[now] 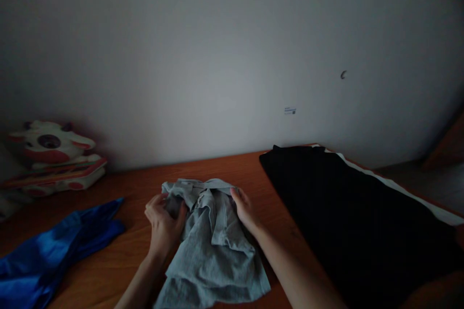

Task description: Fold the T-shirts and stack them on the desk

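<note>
A crumpled grey garment (213, 260) lies on the wooden table (282, 231) in front of me, its waistband-like edge toward the wall. My left hand (165, 219) is closed on the upper left part of the garment, thumb and fingers around the cloth. On the upper right edge, my right hand (244, 207) grips the band, with its thumb on top and the other fingers mostly hidden behind the fabric.
Blue shiny cloth (58, 246) lies at the left. A cow-shaped toy with a keyboard (54, 154) stands at the back left. Black fabric (348, 217) with a white edge covers the table's right side. The wall (217, 67) rises behind, with a small label (290, 111) and a hook (343, 75).
</note>
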